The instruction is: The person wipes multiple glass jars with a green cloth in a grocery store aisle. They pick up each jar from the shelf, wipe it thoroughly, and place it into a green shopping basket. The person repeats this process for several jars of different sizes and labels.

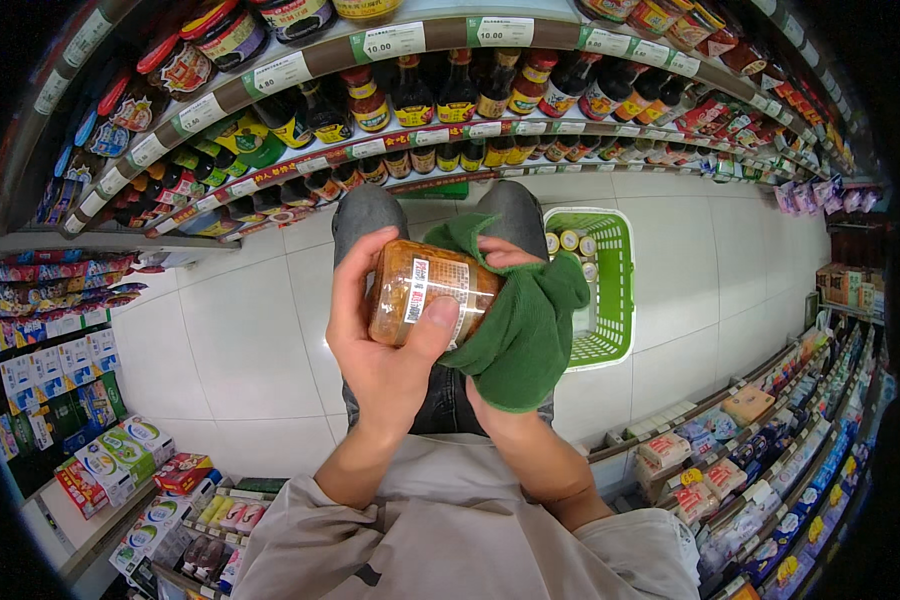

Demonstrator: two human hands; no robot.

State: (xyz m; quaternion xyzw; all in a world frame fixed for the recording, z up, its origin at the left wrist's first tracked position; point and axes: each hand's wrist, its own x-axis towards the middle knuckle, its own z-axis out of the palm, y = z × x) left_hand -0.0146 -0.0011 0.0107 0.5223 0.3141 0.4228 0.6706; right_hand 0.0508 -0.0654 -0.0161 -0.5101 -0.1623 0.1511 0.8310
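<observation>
A jar with amber-brown contents [394, 300] lies tilted on its side over my lap, its base towards the left. My left hand [379, 352] grips the base end, with the thumb across the printed label. A green cloth [514, 337] wraps the jar's right end and hides the lid. Inside and behind that cloth is my right hand [506, 255], its fingers showing at the top and the wrist below. It holds the cloth against the jar. Beside my right knee stands a green and white plastic basket [615, 300] with several light-lidded jars or cans [570, 241] in it.
Ahead curve store shelves with price tags [390, 41], filled with sauce bottles [412, 94] and jars. Pale floor tiles [247, 330] surround me. Shelves of packaged goods [720, 480] stand behind on the right. Stacked boxes [124, 457] sit at lower left.
</observation>
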